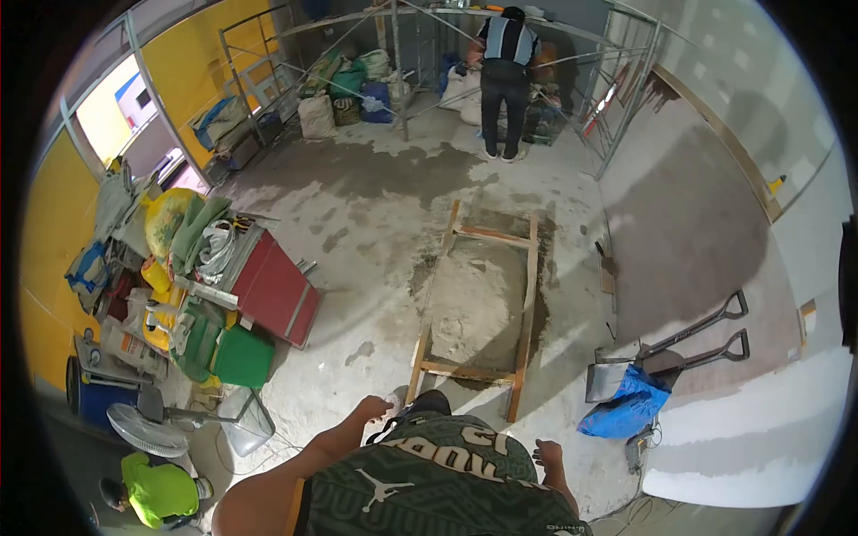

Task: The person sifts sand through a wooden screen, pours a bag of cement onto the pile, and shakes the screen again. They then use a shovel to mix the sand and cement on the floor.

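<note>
My left hand (374,408) hangs low beside my body, its fingers loosely curled, and whether it holds anything is too small to tell. My right hand (548,453) is low on the other side, fingers partly bent, with nothing visible in it. Just ahead of my feet lies a wooden frame (534,286) on the concrete floor. Inside it is a heap of grey powdery material (474,299), with darker, damp-looking material around it. Neither hand touches the frame.
Two shovels (706,326) and a blue bag (626,406) lie at the right. Bins, bags and a red box (277,286) crowd the left, near a fan (147,431). One person (508,80) stands by scaffolding (398,71); another person (161,489) is at lower left.
</note>
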A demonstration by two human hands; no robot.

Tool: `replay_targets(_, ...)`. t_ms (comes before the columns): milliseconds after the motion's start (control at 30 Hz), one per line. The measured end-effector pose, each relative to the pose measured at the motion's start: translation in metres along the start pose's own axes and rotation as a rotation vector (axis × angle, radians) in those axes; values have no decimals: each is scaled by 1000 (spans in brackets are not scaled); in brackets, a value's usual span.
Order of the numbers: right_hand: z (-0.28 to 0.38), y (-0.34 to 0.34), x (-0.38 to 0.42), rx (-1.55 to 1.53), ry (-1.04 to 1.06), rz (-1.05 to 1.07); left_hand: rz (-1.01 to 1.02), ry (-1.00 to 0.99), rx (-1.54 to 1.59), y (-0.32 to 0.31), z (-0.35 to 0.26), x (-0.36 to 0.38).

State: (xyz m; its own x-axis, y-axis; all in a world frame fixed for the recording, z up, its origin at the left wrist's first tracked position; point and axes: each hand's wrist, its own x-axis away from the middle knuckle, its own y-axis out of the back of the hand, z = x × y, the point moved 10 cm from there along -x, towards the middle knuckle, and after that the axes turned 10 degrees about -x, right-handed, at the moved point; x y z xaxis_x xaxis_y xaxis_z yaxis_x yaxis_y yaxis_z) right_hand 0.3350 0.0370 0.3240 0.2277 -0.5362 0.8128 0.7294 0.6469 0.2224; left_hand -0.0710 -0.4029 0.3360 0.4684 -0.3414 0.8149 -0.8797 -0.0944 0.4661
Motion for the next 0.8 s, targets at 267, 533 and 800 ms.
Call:
replay_targets(267, -12, 5, 28, 448, 136, 84, 8, -29, -238, 5, -5, -28)
replay_targets(533, -50, -10, -4, 1242, 723, 126, -70, -109, -187, 13, -44, -43)
replay_targets(800, -64, -32, -45, 1132, 929, 112, -102, -237, -234, 23, -69, -10)
